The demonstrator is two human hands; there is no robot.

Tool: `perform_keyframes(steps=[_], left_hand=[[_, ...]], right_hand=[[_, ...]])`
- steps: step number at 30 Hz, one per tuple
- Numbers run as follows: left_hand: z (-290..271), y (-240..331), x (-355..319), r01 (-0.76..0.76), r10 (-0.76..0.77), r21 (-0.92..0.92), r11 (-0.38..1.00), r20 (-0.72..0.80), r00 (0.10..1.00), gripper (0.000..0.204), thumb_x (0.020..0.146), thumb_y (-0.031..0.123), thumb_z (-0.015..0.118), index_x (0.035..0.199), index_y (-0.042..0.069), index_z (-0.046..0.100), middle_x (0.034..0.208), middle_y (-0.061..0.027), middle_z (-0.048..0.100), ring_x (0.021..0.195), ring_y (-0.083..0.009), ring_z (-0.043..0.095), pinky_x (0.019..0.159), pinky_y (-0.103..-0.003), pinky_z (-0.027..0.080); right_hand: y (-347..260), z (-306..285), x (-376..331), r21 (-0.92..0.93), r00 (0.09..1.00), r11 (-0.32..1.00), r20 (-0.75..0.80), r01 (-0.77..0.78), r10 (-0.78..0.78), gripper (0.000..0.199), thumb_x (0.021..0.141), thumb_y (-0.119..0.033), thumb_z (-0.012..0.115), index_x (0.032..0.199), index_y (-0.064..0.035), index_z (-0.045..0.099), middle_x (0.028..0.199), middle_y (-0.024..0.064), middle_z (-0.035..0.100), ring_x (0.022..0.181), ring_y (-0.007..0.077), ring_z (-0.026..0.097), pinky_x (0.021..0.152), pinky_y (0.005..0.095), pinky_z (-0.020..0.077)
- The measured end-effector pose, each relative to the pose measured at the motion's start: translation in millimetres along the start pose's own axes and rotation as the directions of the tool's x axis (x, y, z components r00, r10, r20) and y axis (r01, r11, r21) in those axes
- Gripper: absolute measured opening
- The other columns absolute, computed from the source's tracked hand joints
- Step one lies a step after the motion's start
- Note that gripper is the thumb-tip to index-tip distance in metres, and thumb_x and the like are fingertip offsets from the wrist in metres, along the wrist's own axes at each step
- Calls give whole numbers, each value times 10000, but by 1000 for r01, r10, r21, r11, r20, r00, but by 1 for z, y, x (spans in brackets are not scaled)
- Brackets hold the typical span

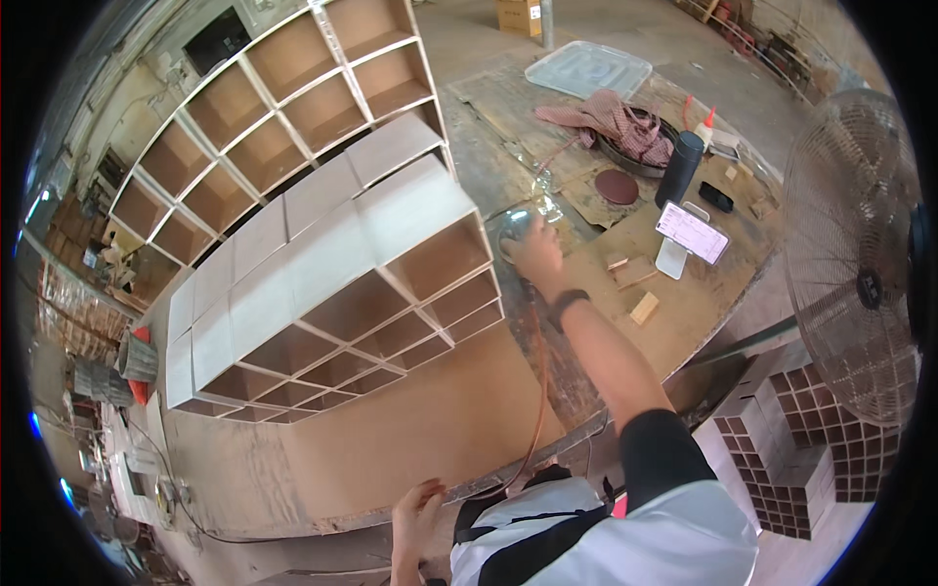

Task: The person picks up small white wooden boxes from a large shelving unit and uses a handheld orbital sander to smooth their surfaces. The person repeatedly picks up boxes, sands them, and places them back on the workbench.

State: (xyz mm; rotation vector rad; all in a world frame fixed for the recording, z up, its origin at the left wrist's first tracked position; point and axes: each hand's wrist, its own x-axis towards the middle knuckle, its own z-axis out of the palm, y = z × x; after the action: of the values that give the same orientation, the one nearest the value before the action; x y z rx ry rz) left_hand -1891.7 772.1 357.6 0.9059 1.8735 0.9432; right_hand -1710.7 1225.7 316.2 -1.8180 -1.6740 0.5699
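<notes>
Right hand (pixel 537 256): fingers clamped on round tool (pixel 513 230), low over bench (pixel 234 469), just beside pale cubby unit (pixel 322 254)
Left hand (pixel 418 510) near bench edge, fingers loosely apart, nothing seen in them
Tool swung leftward could strike unit's corner, chip pale edge
Brown hose (pixel 541 391), running toward body, could catch on bench edge, jerk tool
Forearm sweeping right could shove wood block (pixel 644 308) or topple propped phone (pixel 692 234)

A workshop: compartmented shelf unit (pixel 322 256), dusty workbench (pixel 230 479), large caged fan (pixel 848 283).
</notes>
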Motion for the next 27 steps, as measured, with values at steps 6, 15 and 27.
perform_keyframes(steps=[6,15,27], left_hand=[[-13,-41,-64,246,-309,-242,939,-273,911,290,928,91,636,1186,-41,632,963,-94,704,833,-156,662,732,-269,537],[-33,-52,-52,190,-244,-221,957,-255,936,293,930,68,623,1190,-68,614,1016,-118,700,908,-188,670,806,-290,535],[24,179,63,-523,608,350,778,-207,767,392,876,86,682,1254,17,600,1155,-110,638,1020,-198,627,880,-309,499]], right_hand=[[-7,42,35,-260,998,965,50,-34,48,796,817,-247,672,1500,-105,289,1290,298,459,1145,432,548,912,450,505],[-10,11,44,-68,997,997,66,-22,27,753,787,-224,683,1447,-68,356,1263,320,462,1081,449,579,889,439,528],[119,-168,-141,993,977,92,50,-70,208,380,924,-392,599,1130,-74,568,937,52,622,781,151,611,622,286,524]])
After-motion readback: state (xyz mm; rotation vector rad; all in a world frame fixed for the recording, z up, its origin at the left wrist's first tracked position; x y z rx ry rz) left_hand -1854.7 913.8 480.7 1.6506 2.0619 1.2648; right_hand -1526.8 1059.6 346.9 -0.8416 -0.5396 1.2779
